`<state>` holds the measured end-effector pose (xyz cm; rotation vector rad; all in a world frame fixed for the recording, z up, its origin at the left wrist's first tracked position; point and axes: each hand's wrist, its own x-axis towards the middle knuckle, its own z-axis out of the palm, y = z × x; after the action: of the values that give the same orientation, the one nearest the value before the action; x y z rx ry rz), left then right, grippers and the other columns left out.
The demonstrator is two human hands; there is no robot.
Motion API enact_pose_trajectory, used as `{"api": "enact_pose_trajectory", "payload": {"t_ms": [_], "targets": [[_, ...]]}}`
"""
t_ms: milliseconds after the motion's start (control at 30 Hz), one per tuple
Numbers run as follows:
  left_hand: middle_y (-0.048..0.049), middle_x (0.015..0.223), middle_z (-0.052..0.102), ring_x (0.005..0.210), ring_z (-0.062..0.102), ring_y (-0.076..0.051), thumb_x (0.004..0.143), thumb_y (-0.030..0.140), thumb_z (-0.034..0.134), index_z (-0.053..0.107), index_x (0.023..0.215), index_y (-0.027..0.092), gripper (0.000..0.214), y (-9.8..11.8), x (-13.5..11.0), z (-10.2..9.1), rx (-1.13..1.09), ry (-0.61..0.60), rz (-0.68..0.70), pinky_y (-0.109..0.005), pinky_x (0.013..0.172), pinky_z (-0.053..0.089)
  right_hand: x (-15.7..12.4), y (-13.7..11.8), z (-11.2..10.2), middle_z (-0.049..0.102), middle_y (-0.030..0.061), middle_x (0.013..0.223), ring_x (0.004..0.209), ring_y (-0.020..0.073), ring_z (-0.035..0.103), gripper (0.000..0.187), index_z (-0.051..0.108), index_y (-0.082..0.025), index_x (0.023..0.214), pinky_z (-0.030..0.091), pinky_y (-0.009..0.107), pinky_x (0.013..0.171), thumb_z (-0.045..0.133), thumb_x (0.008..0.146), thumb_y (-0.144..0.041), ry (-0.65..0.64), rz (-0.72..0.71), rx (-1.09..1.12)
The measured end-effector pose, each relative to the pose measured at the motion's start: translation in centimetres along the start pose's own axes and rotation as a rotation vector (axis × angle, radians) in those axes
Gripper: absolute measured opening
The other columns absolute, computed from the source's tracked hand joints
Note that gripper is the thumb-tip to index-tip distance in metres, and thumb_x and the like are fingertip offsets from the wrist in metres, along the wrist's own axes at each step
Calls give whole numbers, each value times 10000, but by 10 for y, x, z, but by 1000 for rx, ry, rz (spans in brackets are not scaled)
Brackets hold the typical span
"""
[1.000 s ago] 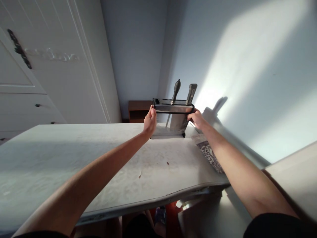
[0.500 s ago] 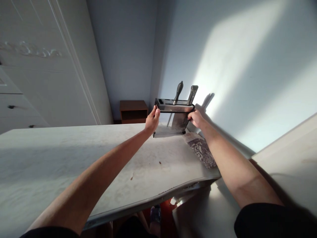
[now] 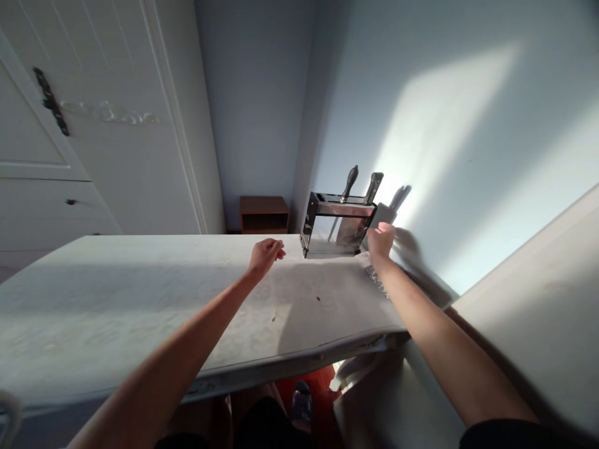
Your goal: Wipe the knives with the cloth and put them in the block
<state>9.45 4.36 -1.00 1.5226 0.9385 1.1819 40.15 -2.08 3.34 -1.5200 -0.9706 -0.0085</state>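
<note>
A metal knife rack (image 3: 337,215) stands at the far end of the white table (image 3: 140,293), close to the wall. Two dark knife handles (image 3: 360,184) stick up from its top slots. My left hand (image 3: 264,255) hovers a short way left of the rack, fingers loosely curled, holding nothing. My right hand (image 3: 381,240) is at the rack's right end, slightly blurred, fingers partly bent; it does not grip the rack. A patterned cloth (image 3: 374,274) lies under my right wrist.
White cabinet doors (image 3: 93,137) rise at the left. A small brown wooden shelf unit (image 3: 262,214) stands beyond the table's far edge. The sunlit wall (image 3: 444,156) runs along the right. A pale surface (image 3: 538,324) lies at the lower right.
Both hands have let go of the knife rack and pulled back toward me. The rack now stands on the table, nearer the wall.
</note>
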Motion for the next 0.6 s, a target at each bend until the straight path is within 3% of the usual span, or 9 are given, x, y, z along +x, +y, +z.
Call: {"api": "enact_pose_trajectory", "payload": {"t_ms": [100, 167, 233, 333, 433, 600], "targets": [[-53, 591, 662, 533, 586, -133, 723, 451, 606, 631, 665, 142, 315, -6, -22, -26, 21, -9, -16, -229, 508, 408, -39, -21, 12, 463, 103, 1180, 1096, 226, 506, 418, 406, -206, 1130, 415, 409, 946, 442, 714, -190, 208, -22, 30], [-45, 564, 648, 511, 563, -123, 693, 452, 631, 617, 643, 140, 317, -10, -35, -43, 36, -22, -29, -222, 499, 398, -67, -34, 26, 522, 77, 1081, 986, 201, 556, 361, 460, -201, 1066, 451, 383, 898, 454, 706, -175, 187, -143, 122], [-39, 563, 641, 506, 549, -115, 680, 467, 644, 595, 637, 143, 331, -12, -46, -62, 45, -28, -39, -217, 499, 398, -94, -44, 44, 563, 61, 1000, 912, 193, 576, 289, 497, -201, 996, 471, 368, 846, 458, 710, -187, 17, -160, 170], [-24, 586, 624, 506, 536, -107, 716, 515, 597, 555, 667, 154, 367, -12, -61, -90, 51, -3, -42, -218, 499, 407, -132, -52, 73, 622, 62, 933, 853, 188, 602, 208, 545, -195, 904, 481, 361, 817, 453, 718, -206, -391, -85, 194], [-4, 586, 588, 501, 520, -104, 762, 530, 534, 514, 674, 168, 374, -10, -73, -117, 73, 30, -33, -222, 492, 407, -163, -58, 100, 677, 40, 832, 752, 174, 640, 230, 622, -186, 813, 505, 325, 743, 482, 635, -149, -656, -84, 214], [18, 529, 541, 472, 469, -90, 785, 499, 516, 497, 623, 172, 365, -13, -80, -146, 120, 12, -3, -214, 488, 372, -191, -74, 138, 707, 20, 791, 747, 163, 654, 283, 679, -190, 818, 501, 299, 726, 480, 630, -118, -883, -110, 199]]}}
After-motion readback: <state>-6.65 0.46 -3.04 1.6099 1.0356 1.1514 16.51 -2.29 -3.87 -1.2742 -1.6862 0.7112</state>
